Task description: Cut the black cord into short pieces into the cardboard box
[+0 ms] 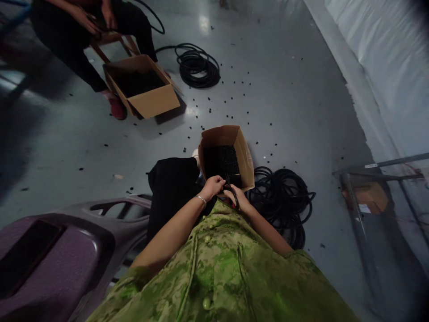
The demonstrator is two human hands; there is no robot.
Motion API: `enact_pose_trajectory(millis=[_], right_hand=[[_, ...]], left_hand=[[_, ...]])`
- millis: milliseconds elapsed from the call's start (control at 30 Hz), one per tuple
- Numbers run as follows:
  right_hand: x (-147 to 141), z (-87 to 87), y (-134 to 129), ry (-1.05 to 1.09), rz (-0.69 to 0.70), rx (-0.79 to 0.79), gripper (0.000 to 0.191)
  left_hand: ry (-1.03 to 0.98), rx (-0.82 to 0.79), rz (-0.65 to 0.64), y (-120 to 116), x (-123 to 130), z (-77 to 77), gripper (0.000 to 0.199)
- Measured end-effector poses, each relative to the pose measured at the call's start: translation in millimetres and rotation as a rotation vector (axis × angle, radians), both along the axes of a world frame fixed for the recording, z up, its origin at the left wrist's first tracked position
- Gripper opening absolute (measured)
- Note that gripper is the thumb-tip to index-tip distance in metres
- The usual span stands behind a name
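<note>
Low in front of my body, both hands meet over the near edge of an open cardboard box (246, 154). My right hand (237, 196) is closed around a pair of dark scissors (236, 202), whose blades point away from me over the box. Just left of the blades, my left hand (212, 187) is closed in a pinch; what its fingertips hold is too small and dark to make out. Many small black pieces (221, 158) fill the bottom of the box.
Coiled black hose (284, 192) lies right of the box, and another coil (197, 67) farther off. Small black bits dot the grey floor. A seated person (83, 27) has a second box (154, 103). At left, a phone (30, 250) rests on a purple stool (77, 264).
</note>
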State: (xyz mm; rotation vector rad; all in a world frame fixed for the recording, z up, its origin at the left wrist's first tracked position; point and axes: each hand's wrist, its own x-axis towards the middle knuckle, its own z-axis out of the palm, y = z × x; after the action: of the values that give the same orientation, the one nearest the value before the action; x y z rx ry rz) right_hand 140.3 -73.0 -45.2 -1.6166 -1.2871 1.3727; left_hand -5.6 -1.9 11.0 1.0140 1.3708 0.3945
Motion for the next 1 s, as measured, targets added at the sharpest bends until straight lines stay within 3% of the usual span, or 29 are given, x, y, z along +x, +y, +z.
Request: enact_pose_trajectory(millis=[500, 667, 1000], right_hand=[[-11, -28.8, 6, -0.398, 0.001, 0.061, 0.019], [-10, -35.2, 11, -0.439, -0.095, 0.028, 0.019], [-10, -30.8, 11, -0.408, 0.019, 0.023, 0.021]], left_hand=[[0.025, -0.012, 0.147, 5, 1, -6.0, 0.021], [0.034, -0.028, 0.146, 5, 2, -6.2, 0.019], [0.004, -0.059, 0.182, 2, 4, 1.3, 0.016]])
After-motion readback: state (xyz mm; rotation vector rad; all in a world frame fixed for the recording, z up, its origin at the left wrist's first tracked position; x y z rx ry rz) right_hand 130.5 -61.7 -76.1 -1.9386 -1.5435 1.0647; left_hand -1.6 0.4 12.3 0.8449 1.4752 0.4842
